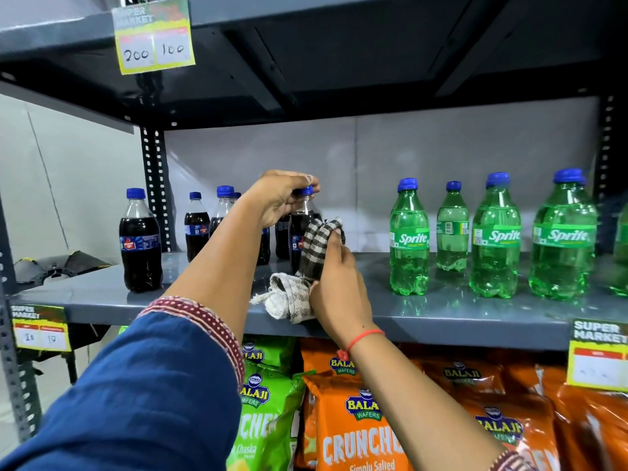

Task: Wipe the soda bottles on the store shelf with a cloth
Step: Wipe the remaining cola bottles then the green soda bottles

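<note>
Left hand (278, 198): fingers clamped on the blue cap and neck of the cola bottle (303, 229), holding it upright.
Right hand (336, 287): fingers closed on the checked cloth (317, 248), pressing it against the side of that bottle.
Cloth tail: bunched on the grey shelf (441, 311), hanging at the front edge.
Cola bottle: mid-shelf, toward the left half, base on the shelf.
Other cola bottles (140, 239): standing toward the left end.
Sprite bottles (409, 239): upright in a row toward the right end, well apart from the cloth.
Below the shelf: orange and green wafer bags (356, 419).
</note>
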Demonstrator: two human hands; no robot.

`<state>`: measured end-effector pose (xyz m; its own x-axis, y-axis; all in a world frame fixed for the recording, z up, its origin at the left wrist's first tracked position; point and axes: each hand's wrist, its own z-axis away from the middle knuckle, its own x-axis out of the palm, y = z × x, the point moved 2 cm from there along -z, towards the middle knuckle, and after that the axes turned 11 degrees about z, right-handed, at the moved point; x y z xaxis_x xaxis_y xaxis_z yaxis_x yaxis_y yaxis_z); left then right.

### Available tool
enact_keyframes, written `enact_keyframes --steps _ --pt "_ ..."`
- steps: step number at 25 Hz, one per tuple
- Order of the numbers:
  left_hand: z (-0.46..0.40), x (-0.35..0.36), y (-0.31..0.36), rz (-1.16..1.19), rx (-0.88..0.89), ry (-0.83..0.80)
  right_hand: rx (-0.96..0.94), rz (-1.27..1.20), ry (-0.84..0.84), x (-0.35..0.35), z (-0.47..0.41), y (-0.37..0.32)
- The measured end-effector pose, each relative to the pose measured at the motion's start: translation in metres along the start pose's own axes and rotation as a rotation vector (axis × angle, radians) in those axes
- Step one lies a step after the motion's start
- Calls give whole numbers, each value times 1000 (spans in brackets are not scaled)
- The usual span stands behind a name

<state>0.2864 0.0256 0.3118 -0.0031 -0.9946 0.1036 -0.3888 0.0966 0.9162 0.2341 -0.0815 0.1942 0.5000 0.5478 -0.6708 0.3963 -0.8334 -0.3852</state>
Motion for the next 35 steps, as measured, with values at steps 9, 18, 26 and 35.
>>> enact_keyframes --steps 9,18,26,35 --pt "21 19 18 -352 413 248 -36 305 202 -82 33 68" --pt "-1 141 -12 -189 83 -171 -202 476 97 -82 17 98" --pt "-15 136 -19 75 -33 -216 -409 598 154 -69 -7 105" --pt "-20 135 -20 114 -73 -268 -560 829 181 -85 -18 116"
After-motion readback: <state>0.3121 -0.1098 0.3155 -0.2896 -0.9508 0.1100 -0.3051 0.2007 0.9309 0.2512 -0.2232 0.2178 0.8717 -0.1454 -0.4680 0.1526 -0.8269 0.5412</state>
